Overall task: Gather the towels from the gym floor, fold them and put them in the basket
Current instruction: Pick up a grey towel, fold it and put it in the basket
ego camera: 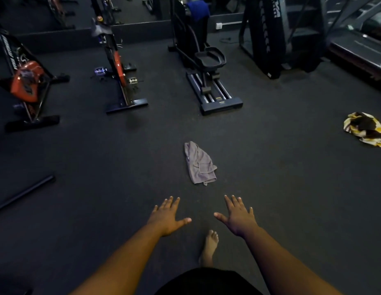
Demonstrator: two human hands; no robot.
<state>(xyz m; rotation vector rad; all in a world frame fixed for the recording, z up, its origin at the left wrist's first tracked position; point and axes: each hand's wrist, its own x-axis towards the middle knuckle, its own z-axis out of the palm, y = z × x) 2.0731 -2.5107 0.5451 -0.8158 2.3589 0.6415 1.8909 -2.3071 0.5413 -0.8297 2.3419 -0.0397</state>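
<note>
Both hands reach forward, palms down, fingers spread and holding nothing: left hand point(168, 218), right hand point(238, 218). A crumpled grey towel point(199, 163) lies on the floor point(100, 158) just ahead of the fingertips, untouched. A yellow-patterned towel point(365, 129) lies far right of the right hand.

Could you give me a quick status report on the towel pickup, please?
Left hand, right hand open, empty. Grey towel crumpled on floor ahead, untouched. Yellow-black towel far right. Path clear.

The room I see is dim and a bit bluish. The dark floor point(100, 156) shows almost no shadows. Far corners bend and look blurry. My hands look clear.
</note>
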